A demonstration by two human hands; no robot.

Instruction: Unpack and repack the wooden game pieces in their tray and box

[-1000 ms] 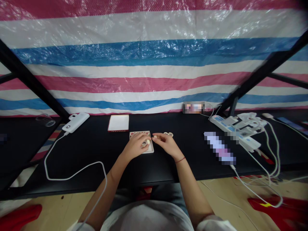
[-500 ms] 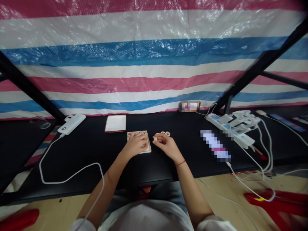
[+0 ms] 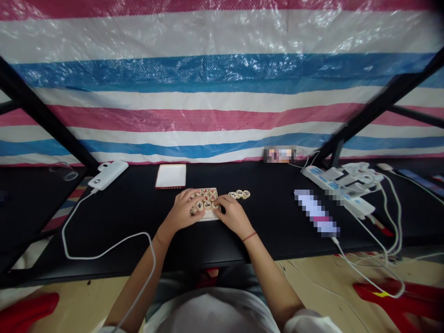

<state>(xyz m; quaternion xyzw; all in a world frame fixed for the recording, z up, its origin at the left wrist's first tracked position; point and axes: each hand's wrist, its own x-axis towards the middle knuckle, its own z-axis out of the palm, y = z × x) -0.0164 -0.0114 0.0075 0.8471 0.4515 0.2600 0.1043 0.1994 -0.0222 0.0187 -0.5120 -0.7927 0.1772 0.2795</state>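
Note:
A shallow white box lies in front of me with several round xiangqi pieces in rows, marked in red and black. My left hand is open over the box's left side, its fingers spread across the pieces and its thumb by the lower row. At the right end of that row, a black-marked piece is between the fingertips of my right hand, down among the others. More xiangqi pieces stand in a short row on the table, just right of the box.
A white box lid with a red edge lies behind and to the left. On the black table are a white power bank with its cable, a blurred-out phone and a crowded power strip. Striped sheeting hangs behind.
My right hand has moved left from beside the box into it, with a piece at its fingertips. The left hand has shifted to the box's left side, uncovering rows of pieces.

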